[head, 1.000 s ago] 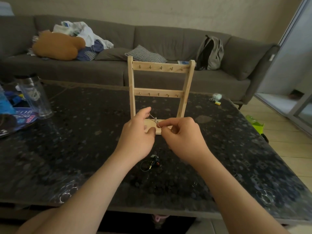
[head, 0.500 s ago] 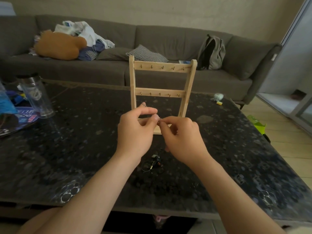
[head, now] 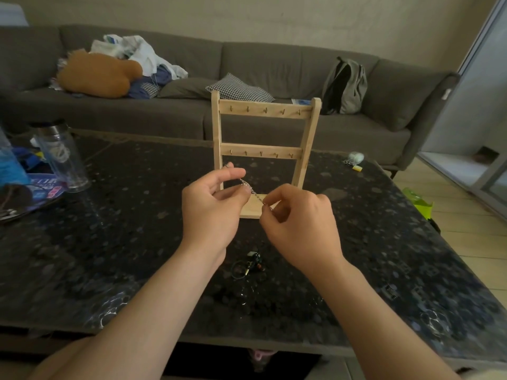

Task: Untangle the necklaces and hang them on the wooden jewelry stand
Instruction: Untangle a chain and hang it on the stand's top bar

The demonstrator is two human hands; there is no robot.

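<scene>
Both hands (head: 211, 207) pinch chain (head: 253, 193); disc (head: 41, 187) print unreadable.

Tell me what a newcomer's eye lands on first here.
First, the two hands at centre: the left hand and right hand pinch a thin silver chain stretched between them above the dark table. Right behind stands the wooden stand, its hooks bare. More tangled jewelry lies on the table below the wrists.

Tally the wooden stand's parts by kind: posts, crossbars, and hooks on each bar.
Stand posts: 2
Crossbars: 2
Hooks on top bar: 5
Hooks on lower bar: 5
Total: 14 parts, every hook bare; the chain is between both hands.
</scene>
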